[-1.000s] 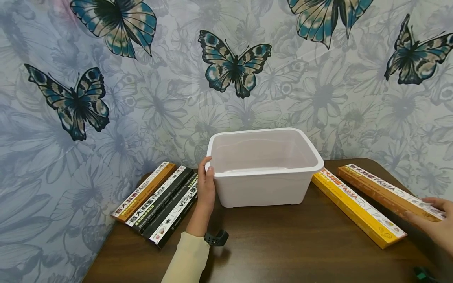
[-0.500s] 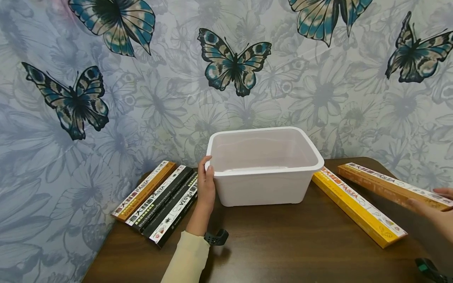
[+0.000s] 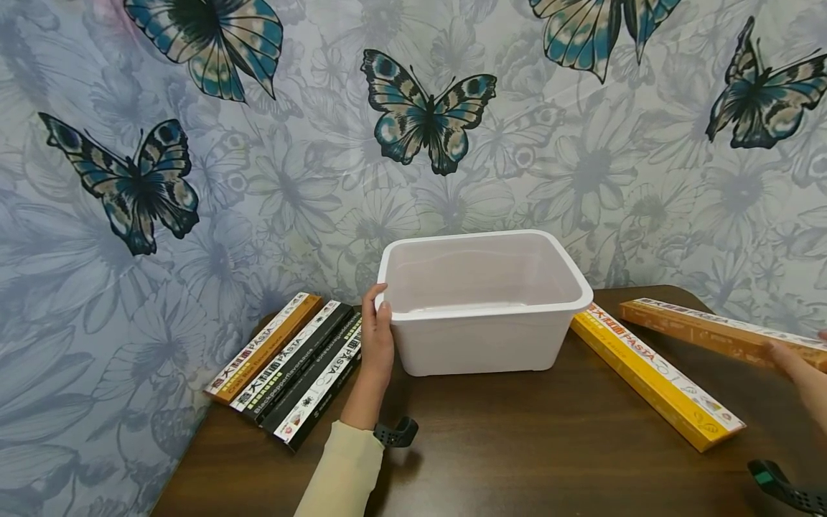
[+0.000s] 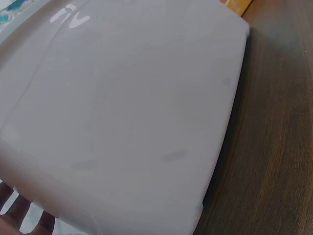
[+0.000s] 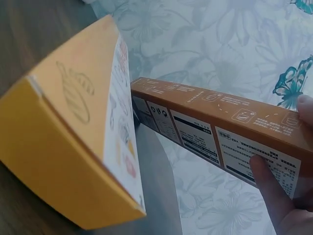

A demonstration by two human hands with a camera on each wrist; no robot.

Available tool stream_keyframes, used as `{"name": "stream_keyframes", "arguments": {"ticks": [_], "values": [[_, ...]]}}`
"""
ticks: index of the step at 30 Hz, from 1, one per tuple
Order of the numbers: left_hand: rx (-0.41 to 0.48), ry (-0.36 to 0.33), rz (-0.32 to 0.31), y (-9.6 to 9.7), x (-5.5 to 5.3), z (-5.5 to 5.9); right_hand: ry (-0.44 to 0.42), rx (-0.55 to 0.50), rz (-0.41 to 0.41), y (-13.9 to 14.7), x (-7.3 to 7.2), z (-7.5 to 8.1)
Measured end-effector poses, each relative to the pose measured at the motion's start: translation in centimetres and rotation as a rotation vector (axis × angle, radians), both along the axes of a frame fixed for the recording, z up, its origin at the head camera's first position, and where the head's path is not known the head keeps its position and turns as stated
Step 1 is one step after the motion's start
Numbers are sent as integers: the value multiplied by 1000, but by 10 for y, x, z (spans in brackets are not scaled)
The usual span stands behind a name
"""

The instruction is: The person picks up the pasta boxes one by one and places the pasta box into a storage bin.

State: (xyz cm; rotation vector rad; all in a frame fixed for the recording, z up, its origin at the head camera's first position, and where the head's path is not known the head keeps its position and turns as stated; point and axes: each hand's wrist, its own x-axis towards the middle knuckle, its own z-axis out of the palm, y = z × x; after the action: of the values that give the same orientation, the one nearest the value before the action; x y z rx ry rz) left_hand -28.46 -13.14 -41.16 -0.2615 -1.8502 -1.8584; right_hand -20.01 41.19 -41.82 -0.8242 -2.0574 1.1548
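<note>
A white plastic bin (image 3: pixel 484 345) stands on the brown table. My left hand (image 3: pixel 377 336) grips its left end, thumb at the front corner just under the rim; in the left wrist view some fingers (image 4: pixel 17 210) show beside the bin wall. At the right edge, my right hand (image 3: pixel 801 377) holds the near end of an orange pasta box (image 3: pixel 704 329). The right wrist view shows this box (image 5: pixel 210 117) tilted, with a fingertip on its printed side. A yellow pasta box (image 3: pixel 659 380) lies between it and the bin.
Left of the bin lie an orange pasta box (image 3: pixel 265 348) and two black pasta boxes (image 3: pixel 293 359) (image 3: pixel 319 384), side by side. Behind the table (image 3: pixel 517 445) hangs a butterfly-patterned wall covering (image 3: pixel 291 179). A dark wristband (image 3: pixel 785 488) is at the lower right.
My right hand has moved right and up with the near end of the orange pasta box, swinging and tilting it away from the yellow one. My left hand stays on the bin.
</note>
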Motion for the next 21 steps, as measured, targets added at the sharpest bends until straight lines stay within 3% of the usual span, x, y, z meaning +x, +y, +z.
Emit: {"name": "stream_keyframes", "arguments": {"ticks": [3,7,13,21], "values": [[-2,-4,4,1,0,-1,50,-55,40,13,-6,-11],[-3,-10,9,1,1,0,135,-43,84,27,-15,-22],[6,-2,2,0,0,2,186,-127,104,5,-12,1],[17,9,-11,-1,-2,1,461,-189,142,-11,-19,17]]}}
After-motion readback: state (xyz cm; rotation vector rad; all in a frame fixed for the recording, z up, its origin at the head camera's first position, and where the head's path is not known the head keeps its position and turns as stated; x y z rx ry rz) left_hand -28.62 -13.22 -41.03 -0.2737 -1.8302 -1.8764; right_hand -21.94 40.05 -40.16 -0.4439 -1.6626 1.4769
